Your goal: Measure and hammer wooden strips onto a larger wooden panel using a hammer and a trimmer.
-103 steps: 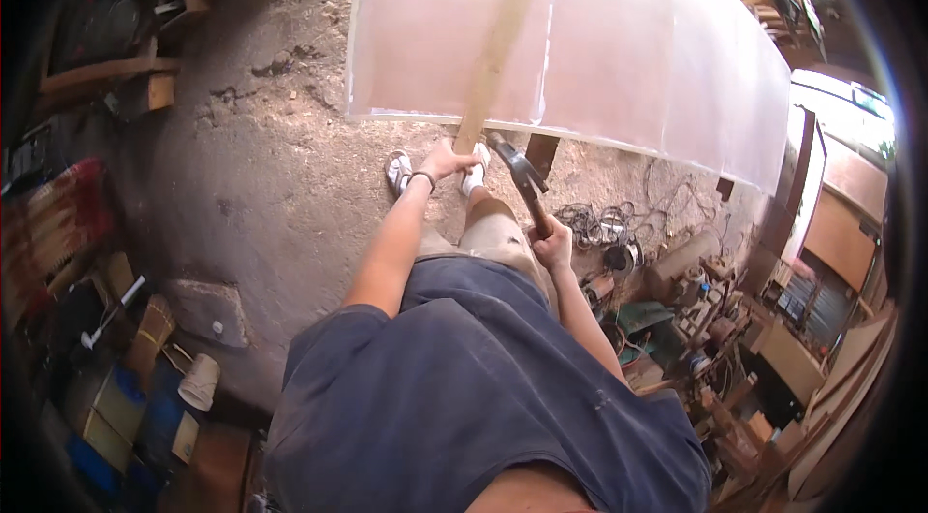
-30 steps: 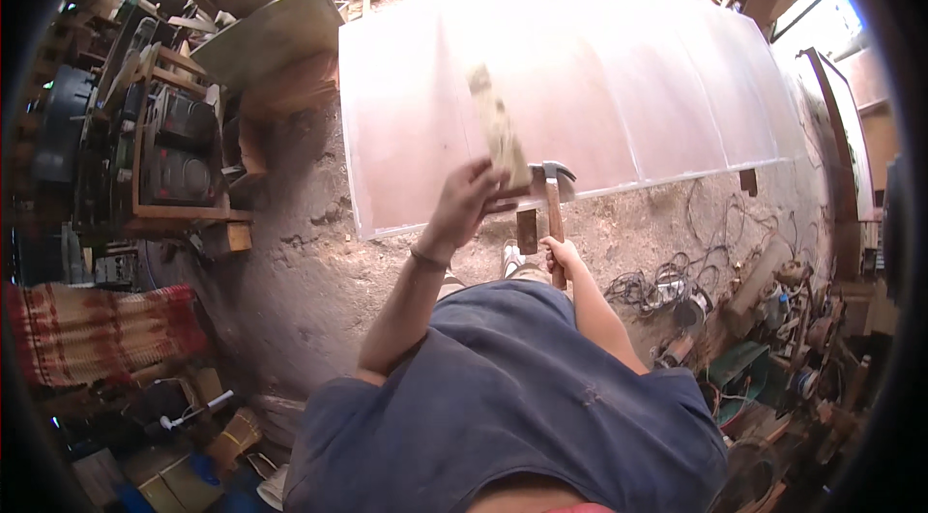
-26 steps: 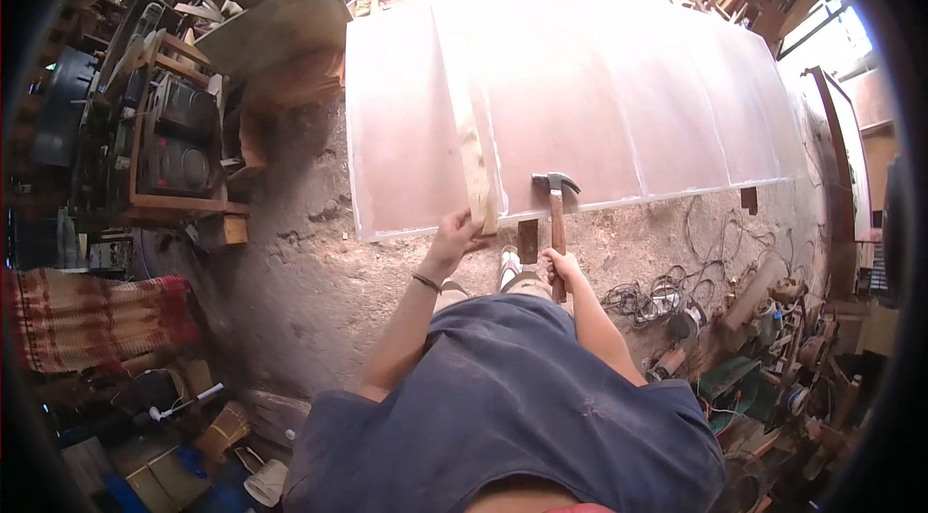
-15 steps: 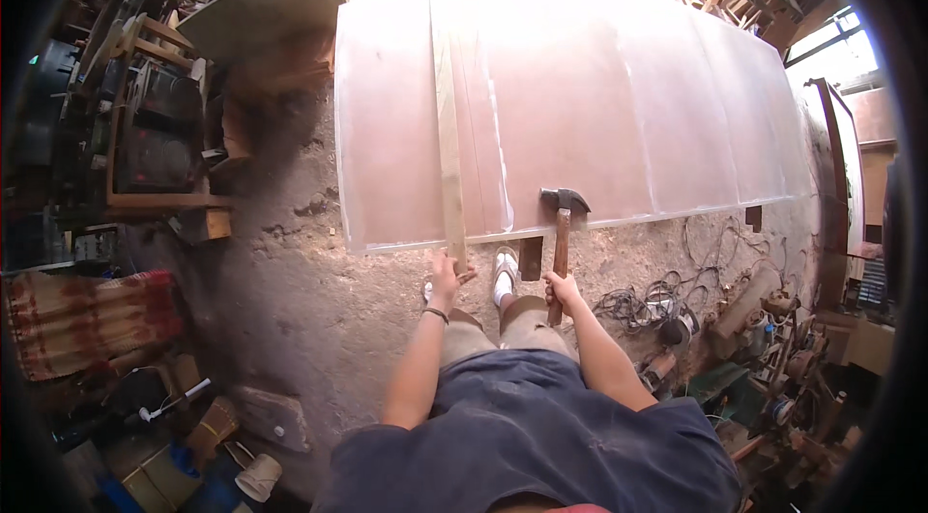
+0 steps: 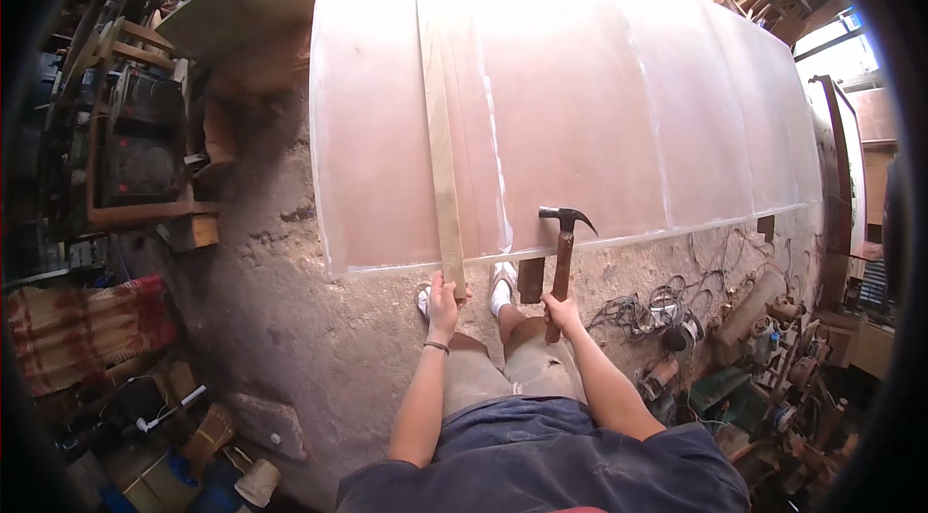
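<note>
A long, pale wooden strip (image 5: 440,136) lies across a large pinkish panel (image 5: 570,107), from its far edge to just past its near edge. My left hand (image 5: 446,308) is closed around the strip's near end. In my right hand (image 5: 559,313) is a claw hammer (image 5: 564,257), gripped low on its brown wooden handle. Its dark head stands upright over the panel's near edge, with the claw pointing right. Whitish lines run across the panel's surface.
A dark support leg (image 5: 531,279) shows under the panel's near edge. Tangled cables (image 5: 657,305) and tools clutter the floor at right. On the left are a wooden-framed cabinet (image 5: 145,131), a red checked cloth (image 5: 92,329) and a white cup (image 5: 257,482). Wood scraps lie beyond the panel.
My left hand has closed on the strip's end, where its fingers were looser. The hammer has turned slightly, its head more side-on. The view has shifted, so the panel appears lower.
</note>
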